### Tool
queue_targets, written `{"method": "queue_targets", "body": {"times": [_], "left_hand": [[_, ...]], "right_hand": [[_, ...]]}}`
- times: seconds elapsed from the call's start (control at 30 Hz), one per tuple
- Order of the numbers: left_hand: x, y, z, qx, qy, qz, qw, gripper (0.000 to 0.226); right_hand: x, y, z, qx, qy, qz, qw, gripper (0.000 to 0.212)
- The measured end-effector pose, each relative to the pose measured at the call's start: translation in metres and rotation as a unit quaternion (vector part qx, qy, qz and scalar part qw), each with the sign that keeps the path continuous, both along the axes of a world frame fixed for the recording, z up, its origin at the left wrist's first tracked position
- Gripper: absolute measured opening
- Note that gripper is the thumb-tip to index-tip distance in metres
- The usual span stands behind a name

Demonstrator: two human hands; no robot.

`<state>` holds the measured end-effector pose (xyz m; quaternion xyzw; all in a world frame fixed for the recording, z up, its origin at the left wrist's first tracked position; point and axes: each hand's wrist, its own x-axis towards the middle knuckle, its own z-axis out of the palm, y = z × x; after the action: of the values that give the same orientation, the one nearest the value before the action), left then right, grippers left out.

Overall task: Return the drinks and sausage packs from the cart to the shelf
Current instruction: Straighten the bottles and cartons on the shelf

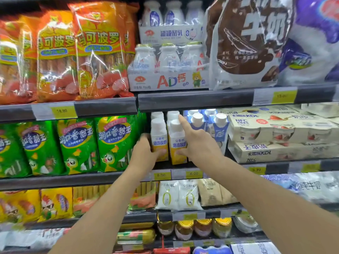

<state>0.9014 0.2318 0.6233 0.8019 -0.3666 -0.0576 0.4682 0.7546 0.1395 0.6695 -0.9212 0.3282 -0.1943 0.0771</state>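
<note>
Two white-and-yellow drink cartons with white caps stand side by side on the middle shelf (165,166). My left hand (145,153) grips the left carton (158,139) from its left side, thumb across its yellow front. My right hand (196,143) holds the right carton (177,143), thumb on its lower front and forefinger stretched up past its cap. Green sausage packs (115,143) hang left of the cartons, and orange sausage packs (99,50) fill the shelf above. The cart is out of view.
Blue-and-white cartons (218,129) stand right of my right hand, then stacked cream yogurt boxes (278,132). Bottle multipacks (168,68) and large milk bags (244,43) sit above. Lower shelves carry pouches (176,195), jars (201,228) and yellow sausage packs (55,204).
</note>
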Motion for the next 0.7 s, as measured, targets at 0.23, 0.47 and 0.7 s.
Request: {"method": "queue_targets", "body": {"times": [0.23,0.47,0.7], "left_hand": [[0.005,0.007,0.003,0.005,-0.009,-0.033,0.999,0.048],[0.006,0.012,0.003,0.013,-0.019,-0.036,0.999,0.049],[0.005,0.011,0.000,0.008,-0.030,-0.026,0.999,0.048]], "right_hand": [[0.009,0.005,-0.002,-0.023,-0.003,-0.015,1.000,0.097],[0.014,0.004,-0.006,-0.027,-0.006,-0.021,0.999,0.096],[0.010,0.006,-0.011,-0.047,-0.034,-0.006,0.998,0.099]]}}
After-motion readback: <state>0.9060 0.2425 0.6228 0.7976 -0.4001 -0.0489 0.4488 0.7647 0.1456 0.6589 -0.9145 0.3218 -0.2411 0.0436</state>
